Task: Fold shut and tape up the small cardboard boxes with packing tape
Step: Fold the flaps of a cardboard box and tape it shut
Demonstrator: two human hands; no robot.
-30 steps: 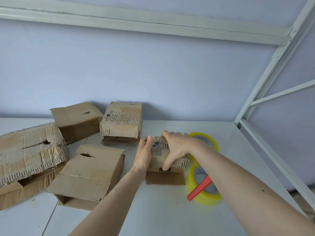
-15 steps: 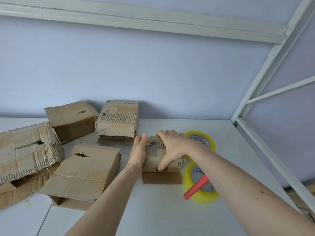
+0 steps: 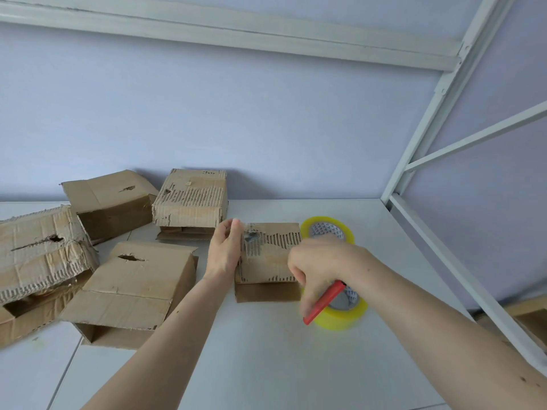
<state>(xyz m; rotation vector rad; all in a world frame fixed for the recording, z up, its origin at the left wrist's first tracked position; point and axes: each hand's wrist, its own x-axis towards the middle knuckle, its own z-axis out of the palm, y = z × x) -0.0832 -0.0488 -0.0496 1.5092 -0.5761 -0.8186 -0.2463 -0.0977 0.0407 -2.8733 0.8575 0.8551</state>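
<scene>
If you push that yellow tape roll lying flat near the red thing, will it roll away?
Probably not. The near tape roll lies flat on the table, so it would likely slide rather than roll. The red cutter resting across it might slip off. Stood on edge, its round shape would probably roll easily.

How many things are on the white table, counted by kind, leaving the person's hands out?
Cardboard boxes: 5 (far left, back left, back centre, front left, small centre one)
Yellow tape rolls: 2 (far one, near one)
Red cutter: 1
Total: 8
</scene>
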